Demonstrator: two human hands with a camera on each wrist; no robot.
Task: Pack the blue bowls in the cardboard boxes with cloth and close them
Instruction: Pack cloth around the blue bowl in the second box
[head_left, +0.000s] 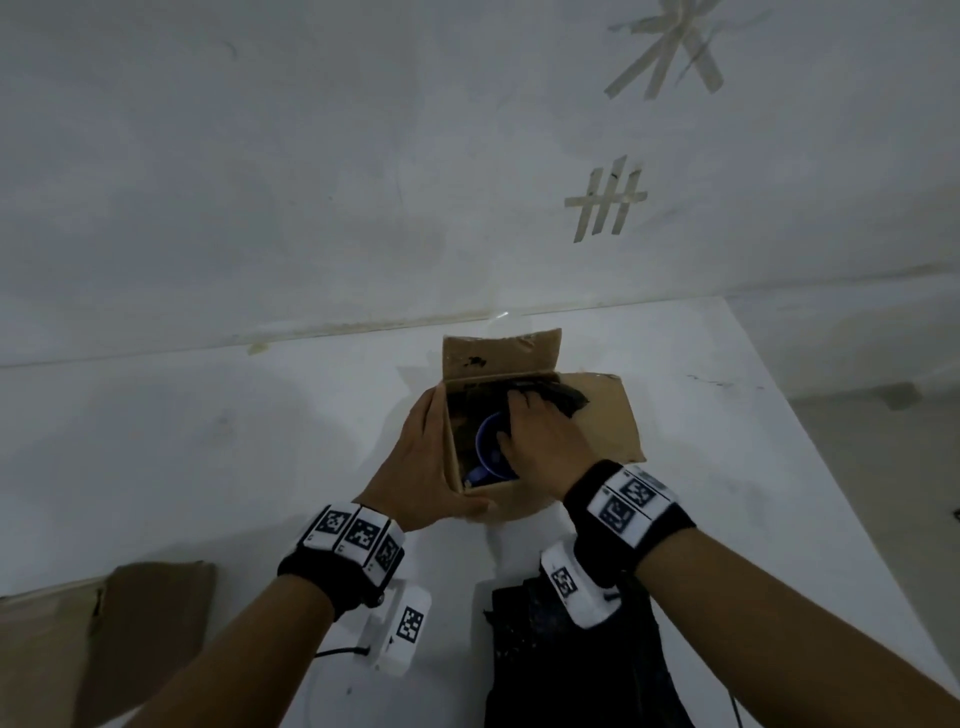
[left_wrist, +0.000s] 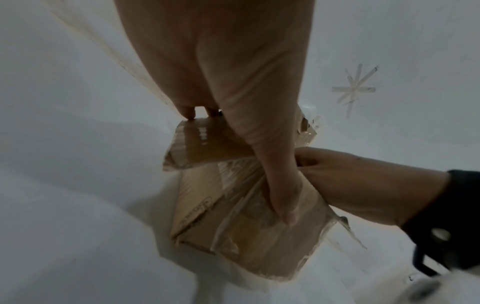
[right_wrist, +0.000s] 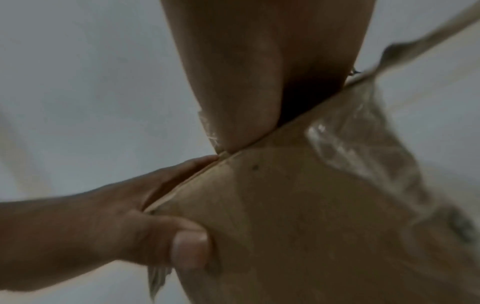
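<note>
Head view: the left hand clasps the box at its 9 o'clock wall, thumb on the near face. The right hand reaches inside, fingers curled on the blue bowl beside dark cloth; its grip cannot be told. White counter lies open all round.

Left wrist view: thumb pressed on taped, creased cardboard.

Right wrist view: blurred cardboard wall, fingers hidden inside.

A pale grey-white wall fills the upper view, scuffed and faintly stained. Strips of masking tape form a crossed hatch on it, with a star-shaped tape cluster above. Below stands a white table, its far edge against the wall; light is dim and even.
</note>
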